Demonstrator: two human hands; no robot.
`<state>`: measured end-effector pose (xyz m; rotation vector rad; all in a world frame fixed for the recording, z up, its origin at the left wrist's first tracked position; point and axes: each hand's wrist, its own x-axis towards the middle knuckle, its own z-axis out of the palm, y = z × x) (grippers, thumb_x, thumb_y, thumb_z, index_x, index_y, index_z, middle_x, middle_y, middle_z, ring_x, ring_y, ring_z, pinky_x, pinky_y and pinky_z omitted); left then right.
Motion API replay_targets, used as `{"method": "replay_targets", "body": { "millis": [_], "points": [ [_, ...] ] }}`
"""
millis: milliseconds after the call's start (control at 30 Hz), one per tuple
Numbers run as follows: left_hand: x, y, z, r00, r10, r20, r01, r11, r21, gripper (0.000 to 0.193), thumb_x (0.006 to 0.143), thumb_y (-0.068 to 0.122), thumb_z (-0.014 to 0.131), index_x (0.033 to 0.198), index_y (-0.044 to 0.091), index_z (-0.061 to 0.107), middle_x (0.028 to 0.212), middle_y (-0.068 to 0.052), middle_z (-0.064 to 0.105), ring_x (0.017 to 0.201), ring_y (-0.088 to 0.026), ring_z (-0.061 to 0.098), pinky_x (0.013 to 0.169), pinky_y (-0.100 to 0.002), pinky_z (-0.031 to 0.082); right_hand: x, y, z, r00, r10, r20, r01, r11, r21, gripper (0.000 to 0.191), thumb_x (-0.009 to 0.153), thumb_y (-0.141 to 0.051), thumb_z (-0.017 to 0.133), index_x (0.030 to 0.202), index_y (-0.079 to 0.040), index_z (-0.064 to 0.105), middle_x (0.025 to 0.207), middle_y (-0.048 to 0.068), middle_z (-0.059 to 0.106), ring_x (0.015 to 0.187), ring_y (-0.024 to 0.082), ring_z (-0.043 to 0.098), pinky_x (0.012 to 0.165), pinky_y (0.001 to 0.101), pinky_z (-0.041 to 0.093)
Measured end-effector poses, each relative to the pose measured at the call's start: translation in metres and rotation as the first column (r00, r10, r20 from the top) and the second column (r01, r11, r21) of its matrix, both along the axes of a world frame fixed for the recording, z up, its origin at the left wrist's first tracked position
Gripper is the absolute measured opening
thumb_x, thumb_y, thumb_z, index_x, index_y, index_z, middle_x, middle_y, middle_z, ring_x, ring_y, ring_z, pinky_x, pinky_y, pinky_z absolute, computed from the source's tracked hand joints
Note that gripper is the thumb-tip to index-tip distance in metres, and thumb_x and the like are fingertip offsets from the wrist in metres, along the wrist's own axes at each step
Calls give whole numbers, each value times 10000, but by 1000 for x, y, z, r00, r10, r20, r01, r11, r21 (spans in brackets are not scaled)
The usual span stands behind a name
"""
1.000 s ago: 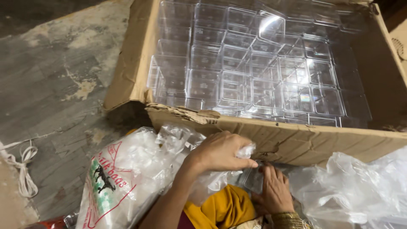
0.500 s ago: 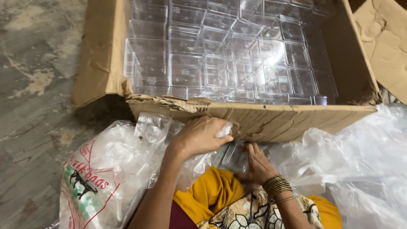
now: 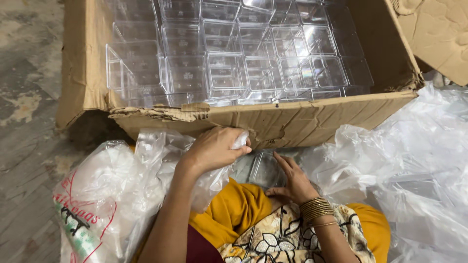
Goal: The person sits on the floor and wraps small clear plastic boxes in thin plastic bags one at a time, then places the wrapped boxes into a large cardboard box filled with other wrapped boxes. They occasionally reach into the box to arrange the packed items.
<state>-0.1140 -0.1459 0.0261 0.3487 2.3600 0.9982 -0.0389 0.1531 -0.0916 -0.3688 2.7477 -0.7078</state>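
My left hand [image 3: 214,148] is closed on the edge of a clear plastic bag [image 3: 161,170], just below the front wall of a large cardboard box [image 3: 302,119]. My right hand [image 3: 292,180], with gold bangles on the wrist, rests with fingers spread on a small clear plastic container [image 3: 261,168] lying in my lap. The box is packed with several rows of clear square plastic containers [image 3: 243,63].
A white printed plastic sack [image 3: 92,209] lies at the left on the worn grey floor [image 3: 24,122]. Crumpled clear plastic sheeting [image 3: 414,170] piles up at the right. A torn cardboard flap [image 3: 438,34] stands at the upper right.
The view has shifted so the box sits higher and more centred. My left hand has stayed gripping the plastic bag; my right hand has come further into view beside the clear container.
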Motion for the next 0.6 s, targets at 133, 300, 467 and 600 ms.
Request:
{"method": "replay_targets", "body": {
  "millis": [133, 300, 467, 600],
  "points": [
    [0, 8, -3, 998, -53, 38, 52, 998, 38, 368, 926, 407, 622, 1170, 138, 679, 1033, -60, 779, 937, -215, 757, 902, -425, 577, -1, -11, 13, 999, 20, 37, -25, 991, 128, 1269, 546, -545, 939, 1569, -165, 292, 1470, 172, 462, 1256, 400, 537, 1010, 469, 501],
    [-1, -6, -6, 999, -47, -13, 47, 999, -4, 409, 956, 392, 618, 1282, 146, 631, 1118, -80, 745, 1017, -220, 714, 978, -456, 524, -36, -49, 86, 996, 21, 88, -57, 899, 435, 690, 806, -530, 742, 1432, -280, 594, 1226, 74, 710, 932, 252, 751, 841, 372, 619],
    [-2, -20, -10, 995, -86, 47, 87, 996, -25, 364, 962, 394, 600, 1242, 175, 675, 1064, -69, 775, 1011, -212, 720, 1000, -457, 509, -94, -92, 165, 989, 148, 14, -148, 975, 164, 278, 896, -399, 644, 970, -174, 788, 906, 19, 811, 744, 153, 801, 738, 331, 618],
    [-8, -22, -22, 998, -63, 5, 62, 995, 72, 345, 966, 384, 591, 1254, 203, 651, 1051, -29, 766, 976, -195, 734, 960, -446, 534, -83, -119, 134, 874, 59, 482, -368, 727, 580, 574, 866, -394, 753, 1348, -198, 511, 1237, 84, 667, 1050, 263, 685, 953, 423, 581]
  ]
}}
